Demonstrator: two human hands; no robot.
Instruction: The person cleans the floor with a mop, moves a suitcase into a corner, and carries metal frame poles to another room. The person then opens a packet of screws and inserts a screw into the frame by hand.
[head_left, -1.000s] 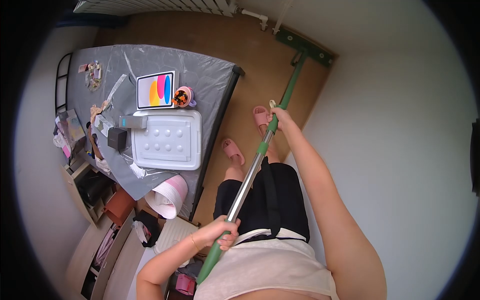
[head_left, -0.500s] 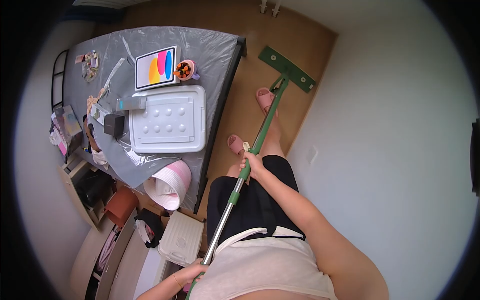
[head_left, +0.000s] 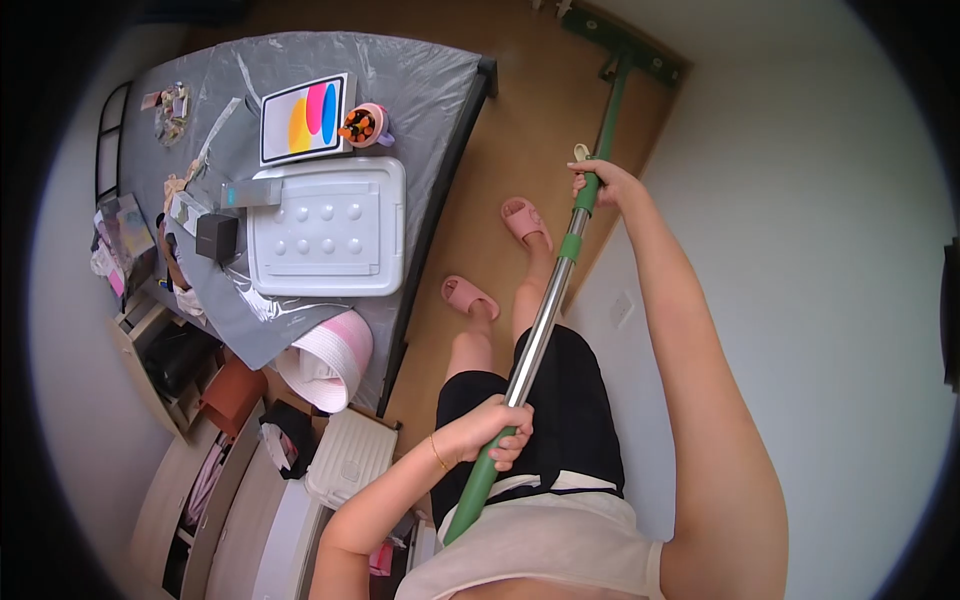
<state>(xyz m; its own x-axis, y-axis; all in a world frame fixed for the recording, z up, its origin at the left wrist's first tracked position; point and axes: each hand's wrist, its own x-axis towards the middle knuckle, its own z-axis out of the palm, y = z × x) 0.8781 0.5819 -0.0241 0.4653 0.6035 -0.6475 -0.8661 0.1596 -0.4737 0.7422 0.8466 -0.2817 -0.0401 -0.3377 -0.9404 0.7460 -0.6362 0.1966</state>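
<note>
- Mop [head_left: 543, 320]: head [head_left: 625, 47] near far right corner of floor [head_left: 500, 150].
- Right hand [head_left: 612, 185]: clamped on mop, nearer its head.
- Left hand [head_left: 495, 430]: clamped on mop, nearer its butt.

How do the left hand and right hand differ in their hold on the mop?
The left hand grips the mop close to the body; the right hand grips it nearer the mop head. The left arm is bent, while the right arm reaches out nearly straight. A thin bracelet shows at the left wrist, none at the right. Both hands are bare.
</note>
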